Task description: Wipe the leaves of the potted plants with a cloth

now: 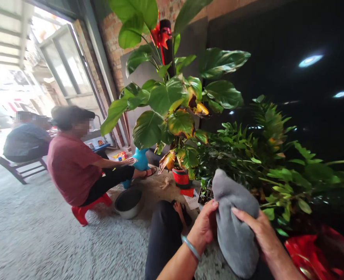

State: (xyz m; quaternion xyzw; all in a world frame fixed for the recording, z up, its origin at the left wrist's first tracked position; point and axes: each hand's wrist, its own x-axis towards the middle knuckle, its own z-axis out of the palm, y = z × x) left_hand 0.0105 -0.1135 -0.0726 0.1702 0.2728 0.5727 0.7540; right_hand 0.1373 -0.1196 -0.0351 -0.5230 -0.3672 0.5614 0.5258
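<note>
Well, I had the left hand (pixel 201 229) and right hand (pixel 262 231) clamped on grey cloth (pixel 236 237), leaves (pixel 284 175) past the fingers (pixel 246 217).

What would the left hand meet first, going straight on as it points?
The left hand would meet the grey cloth item first, since it is touching it; beyond, probably the low leafy plants, though depth is unclear.

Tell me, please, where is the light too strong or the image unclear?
In the head view, daylight washes out the scene beyond the door at upper left; also in the head view, glare spots shine on the dark panel, the floor looks smeared toward lower left, and the grey cloth has a clear outline.
</note>
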